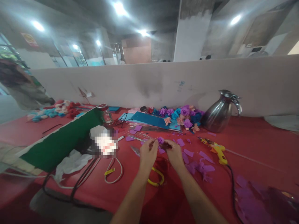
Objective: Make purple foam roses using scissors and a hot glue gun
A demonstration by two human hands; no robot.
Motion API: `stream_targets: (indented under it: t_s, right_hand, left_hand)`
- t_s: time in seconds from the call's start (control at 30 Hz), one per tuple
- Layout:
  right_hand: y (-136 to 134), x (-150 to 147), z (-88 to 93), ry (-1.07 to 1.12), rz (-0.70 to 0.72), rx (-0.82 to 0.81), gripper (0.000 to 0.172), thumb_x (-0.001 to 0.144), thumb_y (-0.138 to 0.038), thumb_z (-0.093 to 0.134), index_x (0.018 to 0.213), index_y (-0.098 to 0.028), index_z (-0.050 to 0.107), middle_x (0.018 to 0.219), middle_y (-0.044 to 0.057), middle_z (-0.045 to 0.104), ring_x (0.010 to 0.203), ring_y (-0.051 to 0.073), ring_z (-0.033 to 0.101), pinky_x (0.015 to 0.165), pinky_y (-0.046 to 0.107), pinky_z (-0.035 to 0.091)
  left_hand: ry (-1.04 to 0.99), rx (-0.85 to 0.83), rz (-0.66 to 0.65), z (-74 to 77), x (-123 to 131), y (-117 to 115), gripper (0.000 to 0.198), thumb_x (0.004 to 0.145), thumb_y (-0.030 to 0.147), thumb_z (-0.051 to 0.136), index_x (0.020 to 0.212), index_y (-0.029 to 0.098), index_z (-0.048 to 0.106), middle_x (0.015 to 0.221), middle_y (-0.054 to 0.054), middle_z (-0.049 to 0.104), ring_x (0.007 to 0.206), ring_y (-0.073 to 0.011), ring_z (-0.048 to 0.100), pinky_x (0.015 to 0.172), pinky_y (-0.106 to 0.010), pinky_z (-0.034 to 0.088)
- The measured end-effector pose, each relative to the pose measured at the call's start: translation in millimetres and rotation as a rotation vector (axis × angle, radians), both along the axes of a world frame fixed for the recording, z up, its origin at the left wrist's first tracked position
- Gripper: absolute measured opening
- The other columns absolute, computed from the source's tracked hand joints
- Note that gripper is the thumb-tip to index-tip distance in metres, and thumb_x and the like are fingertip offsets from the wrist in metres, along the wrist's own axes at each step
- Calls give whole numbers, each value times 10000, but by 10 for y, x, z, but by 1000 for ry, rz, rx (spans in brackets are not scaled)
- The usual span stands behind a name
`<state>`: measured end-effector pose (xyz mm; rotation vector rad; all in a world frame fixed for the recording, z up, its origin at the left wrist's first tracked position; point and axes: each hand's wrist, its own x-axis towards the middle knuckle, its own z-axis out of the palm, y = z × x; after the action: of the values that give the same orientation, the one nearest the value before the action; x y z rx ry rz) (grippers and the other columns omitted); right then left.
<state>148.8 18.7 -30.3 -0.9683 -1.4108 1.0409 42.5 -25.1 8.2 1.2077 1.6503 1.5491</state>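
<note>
Between my two hands is a small purple paper flower (160, 140), just above the red table. My left hand (149, 153) pinches it from the left side with bent fingers. On the other side my right hand (174, 153) has its fingers curled in against the flower's petals. Scissors with yellow handles (161, 182) lie beneath my hands, their blades (135, 151) pointing away to the left and partly covered by my left hand. Loose purple petals (185, 158) are scattered around and to the right. Thin clear sticks (140, 135) lie just beyond my left hand.
A yellow glue gun (219, 152) with a black cord lies on the right. Behind stand a metal jug (218, 113), finished paper flowers (184, 115), blue sheets (150, 119) and a glass jar (107, 116). A green board (63, 140), cables (121, 172) and crumpled tissue (72, 161) occupy the left.
</note>
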Motion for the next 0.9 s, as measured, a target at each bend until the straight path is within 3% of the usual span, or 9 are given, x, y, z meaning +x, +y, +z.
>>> stream_targets:
  t_s: [0.13, 0.4, 0.57, 0.77, 0.9]
  right_hand:
    - [4, -1, 6, 2, 12, -17, 158, 652, -267, 581, 708, -202, 714, 698, 15, 708, 663, 191, 616, 660, 308, 492]
    - [-11, -19, 47, 47, 38, -48, 124, 646, -253, 574, 667, -192, 681, 667, 14, 699, 646, 188, 619, 654, 300, 496]
    - [3, -21, 4, 42, 13, -36, 136, 654, -250, 591, 712, -197, 702, 707, 17, 709, 668, 191, 626, 676, 309, 498]
    - [36, -6, -70, 30, -27, -8, 147, 644, -270, 619, 731, -196, 711, 744, 32, 705, 695, 206, 619, 687, 330, 492]
    - [31, 4, -57, 8, -15, -1, 185, 663, -235, 576, 777, -195, 717, 783, 45, 711, 726, 211, 627, 715, 341, 484]
  left_hand:
    - [14, 27, 1, -35, -8, 20, 186, 742, 331, 543, 667, 180, 623, 639, -4, 597, 640, -153, 528, 625, -244, 387]
    - [-291, 34, -122, -46, 14, -6, 195, 738, 351, 574, 663, 172, 597, 641, 11, 578, 641, -128, 533, 665, -238, 427]
    - [-354, 11, -89, -35, 33, -33, 185, 685, 349, 636, 677, 167, 604, 636, 21, 581, 605, -113, 532, 646, -233, 429]
    - [-272, -7, -45, -3, 67, -6, 98, 661, 252, 627, 672, 157, 649, 615, 16, 605, 599, -117, 533, 626, -233, 418]
    - [-371, -47, -55, -22, 51, -11, 103, 618, 249, 650, 648, 151, 635, 598, 23, 582, 578, -106, 517, 611, -227, 409]
